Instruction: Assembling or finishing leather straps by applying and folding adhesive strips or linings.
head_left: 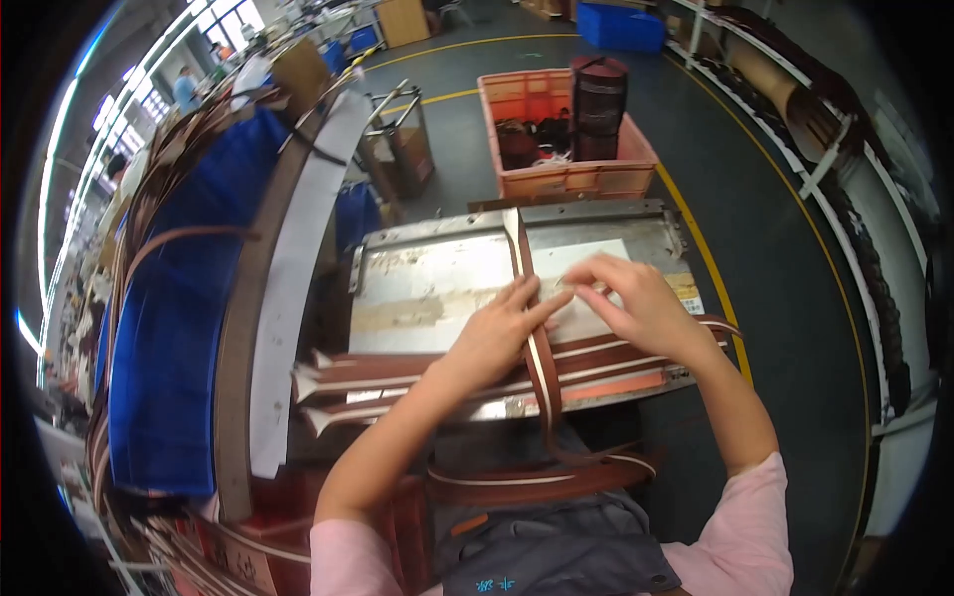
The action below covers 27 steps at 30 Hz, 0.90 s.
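Note:
A long brown strap [523,253] with a pale stripe and a flared pale end runs down across a metal-framed worktop [417,273] and hangs over its near edge. My left hand [497,328] lies palm down on this strap, its fingers apart and its thumb stretched toward my right hand. Just to the right, my right hand [636,303] is raised over a white sheet [601,253], thumb and forefinger pinched together. Whatever is between those fingertips is too small to make out. Several similar straps [383,377] lie crosswise along the near side, partly under my left forearm.
More strap hangs in a loop [537,487] near my apron. At the left stands a rack with blue cloth [179,328] and a white board [303,268]. Beyond the worktop is an orange crate [556,182] holding a dark roll [599,109]. Shelving [825,169] lines the right.

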Available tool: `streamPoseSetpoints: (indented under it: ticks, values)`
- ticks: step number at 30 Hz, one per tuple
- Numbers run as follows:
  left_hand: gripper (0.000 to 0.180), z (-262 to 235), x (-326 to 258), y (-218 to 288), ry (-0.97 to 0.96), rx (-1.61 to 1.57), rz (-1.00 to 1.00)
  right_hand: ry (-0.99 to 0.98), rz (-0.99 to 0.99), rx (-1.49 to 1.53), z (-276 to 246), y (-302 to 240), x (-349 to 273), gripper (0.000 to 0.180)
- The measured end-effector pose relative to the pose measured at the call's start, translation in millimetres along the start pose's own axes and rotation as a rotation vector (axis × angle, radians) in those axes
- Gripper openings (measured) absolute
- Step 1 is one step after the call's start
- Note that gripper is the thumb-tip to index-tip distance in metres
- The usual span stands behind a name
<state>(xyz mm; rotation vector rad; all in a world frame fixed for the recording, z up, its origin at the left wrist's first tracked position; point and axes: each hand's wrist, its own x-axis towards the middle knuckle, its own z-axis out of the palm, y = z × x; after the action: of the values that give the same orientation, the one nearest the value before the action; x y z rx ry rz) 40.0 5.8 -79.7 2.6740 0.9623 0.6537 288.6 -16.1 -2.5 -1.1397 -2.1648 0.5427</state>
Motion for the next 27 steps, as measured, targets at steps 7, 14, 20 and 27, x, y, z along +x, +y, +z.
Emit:
streamPoseSetpoints:
  ticks: [7,14,20,27]
  values:
    - [0.044,-17.7,33.2,13.1,-0.248,-0.075,0.07,0.051,-0.257,-0.281,48.1,101.1,60.2,0.04]
    - [0.044,-36.9,67.1,-33.9,-0.085,-0.298,-0.173,0.014,-0.228,-0.358,54.0,98.0,59.8,0.028]
    - [0.043,-0.7,86.5,-60.4,-0.047,-0.033,-0.138,-0.01,-0.231,-0.346,54.5,104.2,55.4,0.024]
    - [0.04,6.9,67.8,-53.9,0.065,0.119,0.006,0.001,-0.223,-0.488,55.5,106.6,47.6,0.033]
